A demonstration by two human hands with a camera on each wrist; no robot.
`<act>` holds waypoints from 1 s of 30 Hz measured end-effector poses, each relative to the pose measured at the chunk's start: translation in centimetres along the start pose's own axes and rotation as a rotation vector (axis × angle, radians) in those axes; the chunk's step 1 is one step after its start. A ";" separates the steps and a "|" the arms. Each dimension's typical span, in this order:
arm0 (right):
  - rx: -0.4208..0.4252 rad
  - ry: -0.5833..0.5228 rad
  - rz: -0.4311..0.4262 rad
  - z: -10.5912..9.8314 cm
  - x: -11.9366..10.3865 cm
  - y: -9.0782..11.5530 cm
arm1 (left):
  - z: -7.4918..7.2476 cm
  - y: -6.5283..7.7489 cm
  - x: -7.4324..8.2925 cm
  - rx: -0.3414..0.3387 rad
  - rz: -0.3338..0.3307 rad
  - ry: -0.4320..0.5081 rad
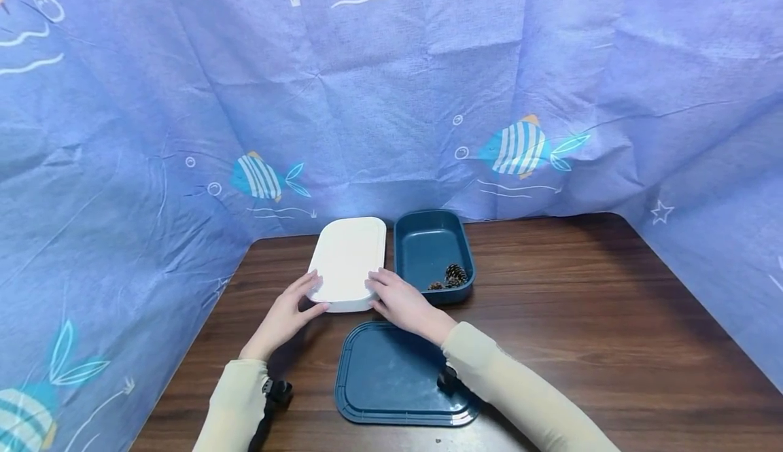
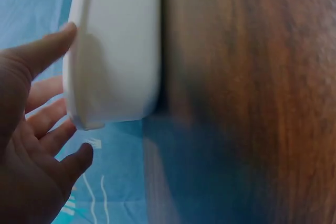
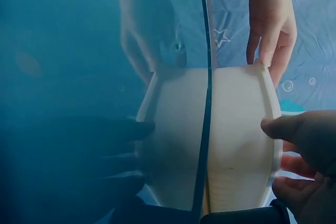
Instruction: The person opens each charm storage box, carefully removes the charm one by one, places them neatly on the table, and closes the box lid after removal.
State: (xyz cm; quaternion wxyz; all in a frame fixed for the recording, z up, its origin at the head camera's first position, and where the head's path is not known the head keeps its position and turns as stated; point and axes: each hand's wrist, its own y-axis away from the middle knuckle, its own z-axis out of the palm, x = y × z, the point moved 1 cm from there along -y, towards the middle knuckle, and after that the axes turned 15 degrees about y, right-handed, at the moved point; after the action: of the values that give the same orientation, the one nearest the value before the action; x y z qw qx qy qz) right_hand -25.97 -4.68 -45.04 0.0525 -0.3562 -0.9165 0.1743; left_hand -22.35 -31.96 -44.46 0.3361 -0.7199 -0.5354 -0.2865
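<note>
A white box with rounded corners (image 1: 350, 255) sits at the back of the table, its lid on. At its near left corner is my left hand (image 1: 283, 319), with extended fingers against the lid and the thumb on the near edge. In the left wrist view, the left thumb (image 2: 55, 45) touches the lid's rim. My right hand (image 1: 411, 304) touches the near right part of the lid. Its thumb (image 3: 281, 125) rests at the rim in the right wrist view, while its other fingers lie partly hidden behind the rim.
Right of the white box stands an uncovered dark blue box (image 1: 470, 255) with pine cones (image 1: 455, 274) in its near right corner. A dark blue lid (image 1: 400, 374) lies in front, partly under the right forearm. Printed blue cloth (image 1: 391, 98) hangs behind the wooden table (image 1: 575, 316).
</note>
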 end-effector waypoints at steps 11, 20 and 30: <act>0.071 -0.055 -0.039 -0.2 0.7 -0.7 | 0.6 -0.2 -0.1 0.026 0.067 -0.043; 0.051 -0.004 -0.084 -0.1 1.0 -0.8 | 0.7 0.1 -0.3 0.071 0.113 -0.016; 0.062 -0.023 -0.096 -1.3 1.3 -0.9 | 0.0 0.2 0.6 0.096 0.165 -0.005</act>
State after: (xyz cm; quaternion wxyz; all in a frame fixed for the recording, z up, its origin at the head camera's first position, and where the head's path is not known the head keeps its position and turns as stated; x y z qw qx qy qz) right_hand -27.21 -4.12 -43.54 0.0615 -0.3081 -0.9272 0.2041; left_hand -22.06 -31.70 -44.03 0.3916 -0.7453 -0.4882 -0.2299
